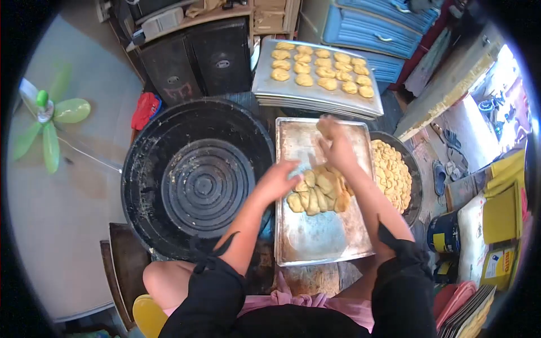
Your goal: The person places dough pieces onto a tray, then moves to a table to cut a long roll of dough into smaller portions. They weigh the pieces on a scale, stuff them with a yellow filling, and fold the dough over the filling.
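Observation:
On a worn metal baking tray (321, 242) in front of me lies a heap of yellow dough pieces (315, 194), bunched together. My left hand (280, 179) is at the heap's left edge, thumb and fingers apart; whether it touches the dough is hard to make out. Above the heap, over the far part of the same tray, is my right hand (337, 147), smeared by motion. Its fingertips are too blurred to show whether they hold anything.
A large black basin (197, 169) stands at left. Behind, stacked trays (265, 84) carry rows of dough pieces (324, 72). At right, a round dark tub (416, 194) holds many more pieces (390, 174). A green-bladed fan (45, 112) is far left; a paint bucket (443, 232) stands right.

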The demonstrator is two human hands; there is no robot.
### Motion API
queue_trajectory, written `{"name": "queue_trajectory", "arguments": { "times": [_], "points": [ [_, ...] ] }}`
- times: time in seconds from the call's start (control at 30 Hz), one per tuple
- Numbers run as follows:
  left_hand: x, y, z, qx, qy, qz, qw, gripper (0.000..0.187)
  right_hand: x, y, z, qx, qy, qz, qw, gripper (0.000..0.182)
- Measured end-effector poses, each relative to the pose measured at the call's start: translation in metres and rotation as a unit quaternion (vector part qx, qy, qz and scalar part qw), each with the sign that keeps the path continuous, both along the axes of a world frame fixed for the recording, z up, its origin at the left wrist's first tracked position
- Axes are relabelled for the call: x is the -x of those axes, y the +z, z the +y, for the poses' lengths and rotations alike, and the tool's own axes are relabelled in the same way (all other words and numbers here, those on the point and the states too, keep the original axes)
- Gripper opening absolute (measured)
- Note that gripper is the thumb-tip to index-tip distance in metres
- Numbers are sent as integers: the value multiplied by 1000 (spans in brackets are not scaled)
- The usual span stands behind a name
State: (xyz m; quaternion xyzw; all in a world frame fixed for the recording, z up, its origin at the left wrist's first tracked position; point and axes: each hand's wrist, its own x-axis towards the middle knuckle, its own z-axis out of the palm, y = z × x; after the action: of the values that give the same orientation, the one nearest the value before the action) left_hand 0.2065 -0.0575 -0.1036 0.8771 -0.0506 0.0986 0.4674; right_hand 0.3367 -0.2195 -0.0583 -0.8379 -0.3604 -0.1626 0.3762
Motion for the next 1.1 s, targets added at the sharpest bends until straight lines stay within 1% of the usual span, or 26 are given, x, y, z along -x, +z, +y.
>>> {"name": "queue_trajectory", "arguments": {
  "times": [0.03, 0.07, 0.1, 0.13, 0.17, 0.2, 0.23, 0.27, 0.33, 0.37, 0.4, 0.43, 0.47, 0.53, 0.57, 0.6, 0.63, 0.67, 0.73, 0.83, 0.87, 0.93, 0.97, 1.0, 1.07, 1.1],
  "points": [
    [6, 0, -17, -18, -6, 36, 999, 40, -2, -48, -17, 89, 29, -17, 995, 36],
    [11, -1, -30, -37, -10, 74, 997, 42, -1, -75, -28, 178, 57, -33, 982, 33],
    [12, -4, -35, -68, 17, 64, 995, 43, 2, -69, -31, 168, 57, -33, 984, 33],
    [14, -1, -34, -76, 17, 64, 995, 43, 2, -57, -32, 162, 62, 70, 982, 30],
    [14, 1, -28, -22, 35, 108, 993, 41, 2, -45, -34, 156, 68, 170, 971, 26],
    [15, 1, -25, 35, 53, 153, 986, 39, 4, -36, -36, 151, 71, 169, 971, 26],
    [9, -10, -20, 108, 116, 81, 984, 29, 6, -27, -38, 164, 51, 195, 966, 21],
    [0, -20, -11, 178, 157, 99, 966, 27, 5, -23, -36, 176, 31, 221, 959, 17],
    [-18, -1, -5, 157, 217, 30, 963, 29, -8, -22, -33, 134, 22, 236, 962, 18],
    [-31, 8, -3, 155, 217, 29, 963, 29, -15, -24, -31, 98, 11, 252, 963, 19],
    [-46, 13, -2, 86, 233, -27, 968, 27, -21, -27, -26, 96, 11, 252, 963, 19],
    [-60, 13, -2, 18, 248, -81, 965, 26, -26, -30, -19, 22, -1, 192, 981, 22],
    [-75, 11, -2, 19, 247, -80, 966, 26, -30, -34, -12, -51, -12, 131, 990, 25],
    [-103, -15, 0, -38, 210, -145, 966, 28, -30, -34, -3, -36, -13, 114, 993, 27],
    [-110, -31, -1, -95, 213, -124, 965, 27, -31, -40, 0, 55, -16, 81, 995, 26],
    [-110, -32, -3, -93, 210, -118, 966, 27, -30, -47, 4, 146, -20, 49, 988, 25],
    [-107, -28, -6, -100, 220, -117, 963, 25, -21, -25, 6, 219, -28, 55, 974, 28],
    [-108, -26, -7, -106, 231, -116, 960, 23, -9, -12, 9, 218, -28, 17, 975, 27],
    [-114, -31, 2, -43, 217, -103, 970, 25, 14, -15, 11, 180, 105, 104, 973, 26],
    [-110, -16, 7, -46, 191, -33, 980, 33, 22, -27, 6, 242, 160, 104, 951, 29],
    [-108, -9, 4, -46, 189, -31, 980, 33, 18, -25, 1, 242, 159, 106, 951, 29],
    [-103, -3, -5, -231, 245, -122, 934, 38, 5, 0, -15, 129, 83, 216, 964, 34],
    [-106, -7, -8, -239, 228, -158, 931, 41, -4, 8, -21, 89, 31, 203, 975, 35],
    [-110, -8, -13, -237, 225, -155, 932, 41, -15, 13, -27, 49, -22, 190, 980, 36],
    [-119, -8, -22, -258, 112, -125, 951, 40, -36, -5, -37, -46, -34, 125, 991, 36],
    [-121, -10, -24, -268, 74, -36, 960, 38, -45, -29, -40, -14, -40, 58, 997, 37]
  ]
}}
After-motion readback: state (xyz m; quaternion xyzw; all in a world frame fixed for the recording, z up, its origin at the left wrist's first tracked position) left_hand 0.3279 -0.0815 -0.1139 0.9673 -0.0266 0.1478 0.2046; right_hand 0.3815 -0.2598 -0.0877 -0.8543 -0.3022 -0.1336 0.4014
